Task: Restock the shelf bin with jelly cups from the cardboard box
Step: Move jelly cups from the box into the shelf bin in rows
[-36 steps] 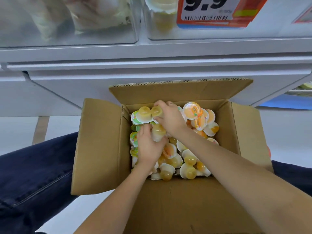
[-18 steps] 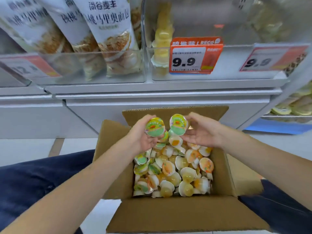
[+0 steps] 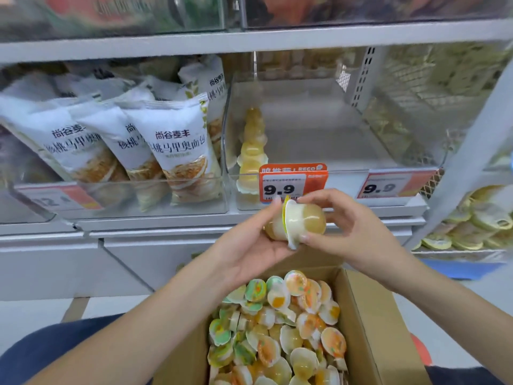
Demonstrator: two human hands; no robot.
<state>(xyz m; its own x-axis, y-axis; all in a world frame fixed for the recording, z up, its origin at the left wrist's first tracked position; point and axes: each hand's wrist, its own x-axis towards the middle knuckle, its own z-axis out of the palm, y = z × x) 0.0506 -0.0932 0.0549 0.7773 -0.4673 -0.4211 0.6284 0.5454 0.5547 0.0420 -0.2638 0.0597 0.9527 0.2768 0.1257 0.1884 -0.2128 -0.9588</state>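
Held jelly cups (image 3: 298,222) – cloudy white rims, amber-yellow jelly, one yellow-green lid edge. Box cups (image 3: 280,332) – lids mottled orange, green, yellow on white. Cardboard box (image 3: 369,323) plain brown. Price tag (image 3: 291,183) orange-red, black 9.9 on white. Snack bags (image 3: 172,145) white, dark print. Shelf (image 3: 249,40) pale grey.

hands (image 3: 302,232) holding jelly cups (image 3: 298,222), cardboard box (image 3: 369,323)

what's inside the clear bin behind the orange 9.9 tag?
One column of yellow jelly cups along the left wall of the clear bin; the rest of its floor shows bare. The orange price tag and both hands cover part of the front strip.
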